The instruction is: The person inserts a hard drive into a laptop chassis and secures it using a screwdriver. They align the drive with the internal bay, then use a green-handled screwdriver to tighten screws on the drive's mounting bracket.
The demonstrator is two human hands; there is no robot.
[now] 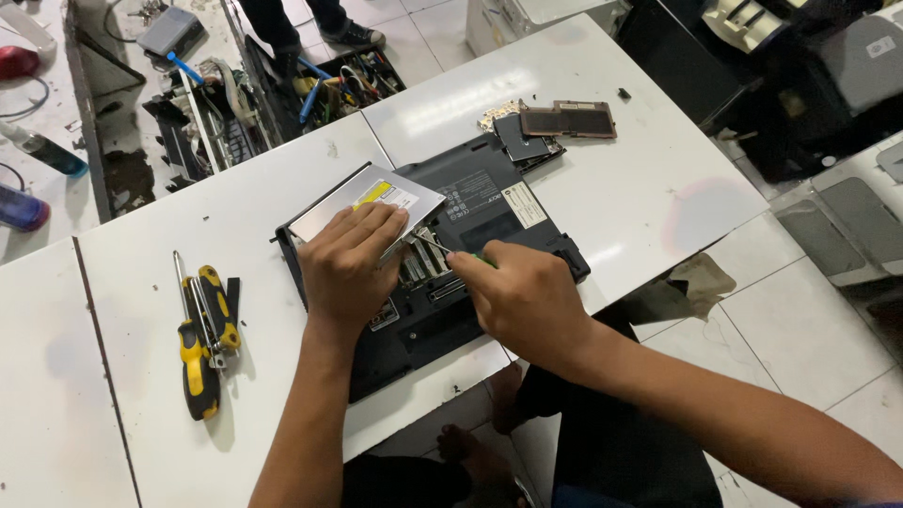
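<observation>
A black laptop (pixel 489 202) lies upside down on the white table (pixel 235 216), its bottom covers off. A flat silver optical drive (pixel 362 202) rests across its upper left part. My left hand (pixel 350 263) lies flat on the drive's near edge, fingers pressed on it. My right hand (pixel 517 296) grips a thin screwdriver (pixel 435 245) with a green handle; its tip points into the open memory bay beside my left fingers.
Two yellow-and-black screwdrivers (pixel 207 334) lie at the table's left. Removed cover panels (pixel 564 120) and small screws sit beyond the laptop. A cluttered bench with tools and bottles (pixel 42 150) stands at far left. Another person's feet (pixel 353 33) are at the top.
</observation>
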